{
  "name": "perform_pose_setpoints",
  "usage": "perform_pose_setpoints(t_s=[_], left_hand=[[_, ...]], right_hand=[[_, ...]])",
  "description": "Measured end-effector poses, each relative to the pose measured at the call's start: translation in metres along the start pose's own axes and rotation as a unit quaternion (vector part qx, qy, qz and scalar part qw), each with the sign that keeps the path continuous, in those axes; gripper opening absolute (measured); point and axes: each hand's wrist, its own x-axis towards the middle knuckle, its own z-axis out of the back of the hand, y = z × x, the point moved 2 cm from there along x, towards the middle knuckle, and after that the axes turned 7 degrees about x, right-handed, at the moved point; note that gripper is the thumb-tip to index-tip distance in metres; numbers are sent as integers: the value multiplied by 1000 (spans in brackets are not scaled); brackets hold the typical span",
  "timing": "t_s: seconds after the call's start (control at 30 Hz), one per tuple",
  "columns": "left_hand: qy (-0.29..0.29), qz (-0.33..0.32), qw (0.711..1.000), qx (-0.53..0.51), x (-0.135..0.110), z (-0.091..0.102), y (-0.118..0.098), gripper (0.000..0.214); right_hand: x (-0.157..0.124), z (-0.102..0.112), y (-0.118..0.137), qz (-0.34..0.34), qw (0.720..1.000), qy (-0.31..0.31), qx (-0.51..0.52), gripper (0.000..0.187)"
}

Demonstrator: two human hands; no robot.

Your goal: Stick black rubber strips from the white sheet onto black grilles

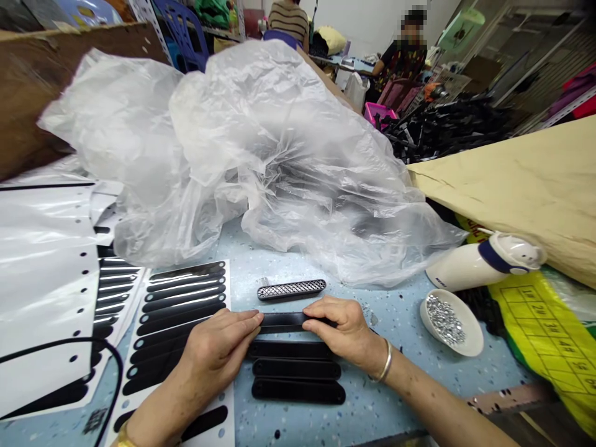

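My left hand (218,347) and my right hand (342,326) are closed on opposite ends of a long black plastic bar (282,321). Its rounded ends are mostly hidden under the fingers. Just below it on the blue speckled table (288,425) lie several similar bars (297,369), side by side. Above my hands another bar (292,290) rests with a ribbed lattice face showing. A sheet of black adhesive strips (184,292) lies under and beside my left forearm.
A crumpled clear plastic bag (288,143) spreads across the back. At right are a white bowl (470,338) of small metal parts and a white bottle (465,267) lying down. More white sheets (46,279) and a black cable (116,366) are at left. Two people sit in the background.
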Motion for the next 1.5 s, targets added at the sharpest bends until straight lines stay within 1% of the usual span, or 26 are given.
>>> perform_pose_setpoints(t_s=[0.1,0.17,0.27,0.43,0.5,0.57,0.63,0.77,0.83,0.93,1.0,1.07,1.13,1.23,1.3,1.43,1.5], left_hand=[[-3,15,1000,-14,0,0,0,22],[0,24,999,-21,0,0,-1,22],[7,30,999,-29,0,1,0,23],[3,37,999,-38,0,0,0,24],[5,47,998,-39,0,0,0,23],[14,63,997,-37,-1,0,0,22],[28,84,996,-32,-2,1,0,22],[47,127,990,-30,-4,2,3,27],[48,133,990,-27,-5,1,5,27],[41,137,989,-19,-5,-1,7,26],[41,145,988,-15,-4,-3,6,27],[43,158,986,-12,-3,-4,5,28],[55,175,983,-14,-1,-6,4,27],[78,188,979,-28,0,-7,4,21],[86,188,978,-40,0,-7,5,19],[82,188,977,-53,0,-8,8,19],[81,193,976,-54,-1,-9,8,20]], right_hand=[[0,-2,2,9,1000,-6,-26,12],[1,-2,3,1,999,-9,-32,11],[1,-2,2,-24,999,-14,-24,10],[0,-4,1,-7,1000,-13,-6,11],[0,-2,2,-17,1000,-9,-7,12],[2,3,4,-42,999,-5,-3,15],[3,13,6,-66,998,-13,2,18],[-2,36,4,-106,990,-94,-15,20],[-8,42,0,-134,984,-115,-21,21],[-14,41,-4,-165,982,-86,-11,22],[-14,36,-3,-163,984,-65,-18,24],[-12,31,-1,-141,987,-60,-45,23],[-9,26,1,-106,991,-53,-70,20],[-5,21,1,-77,994,-25,-67,12],[-4,21,-2,-90,995,-9,-50,12],[-3,27,-7,-137,990,13,-4,27],[-3,27,-9,-146,989,21,3,22]])
